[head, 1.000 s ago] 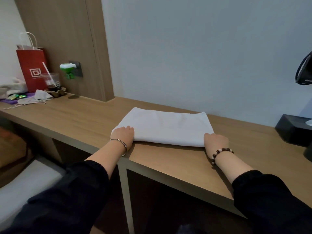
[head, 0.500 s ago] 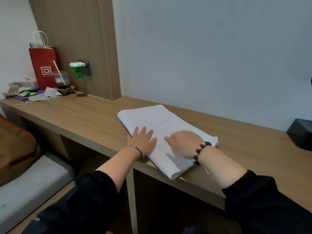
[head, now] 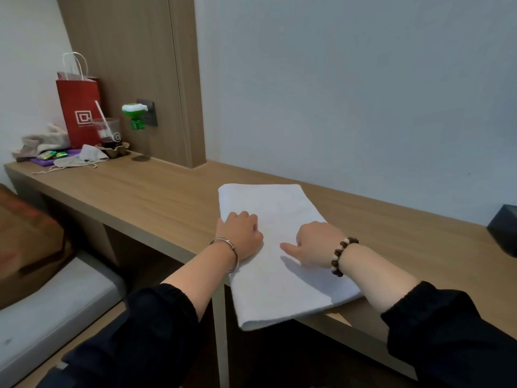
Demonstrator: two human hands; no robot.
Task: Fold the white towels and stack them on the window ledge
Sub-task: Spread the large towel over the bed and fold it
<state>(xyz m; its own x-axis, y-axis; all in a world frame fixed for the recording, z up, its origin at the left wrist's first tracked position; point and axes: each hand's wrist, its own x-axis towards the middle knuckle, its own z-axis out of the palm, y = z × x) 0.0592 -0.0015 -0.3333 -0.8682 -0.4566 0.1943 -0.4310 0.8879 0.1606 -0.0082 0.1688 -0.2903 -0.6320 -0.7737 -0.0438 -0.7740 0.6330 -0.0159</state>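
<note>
**Folded towel lies askew on the bench, both hands on top of it**

At the far left, below the bench (head: 145, 191), sits a grey cushion (head: 44, 301) with a brown, blurred shape (head: 25, 231) above it. On the left end of the bench there is a small clutter: a crumpled beige cloth (head: 46, 140), green packets (head: 53, 154) on something purple, and a pale pouch (head: 84, 158) with a drawstring. Behind them stands a red paper bag (head: 79, 110) with white handles, and just to its right a plastic cup (head: 108, 133) with a straw. A green-and-white gadget (head: 135, 114) hangs from a wall socket on the wooden panel (head: 131, 51).

Near the middle lies the white towel (head: 279, 292), folded into a long rectangle and set at a slant. Its far end is on the bench, apart from the wall, and its near end juts out past the front edge.

The left hand (head: 242, 235) (a thin metal bangle (head: 227, 254) on its wrist) rests on the towel close to its left edge. Its fingers are curled under, and I cannot tell whether they pinch any cloth.

The right hand (head: 317, 242), with a bead bracelet (head: 340, 256) on the wrist, sits on the towel nearer its right edge. Its thumb is stretched out to the left across the cloth and its other fingers are bent away out of sight, so I cannot tell whether it grips the towel. Both arms wear dark sleeves.

At the right margin a black box (head: 503, 231) stands on the bench, partly cut off.
</note>
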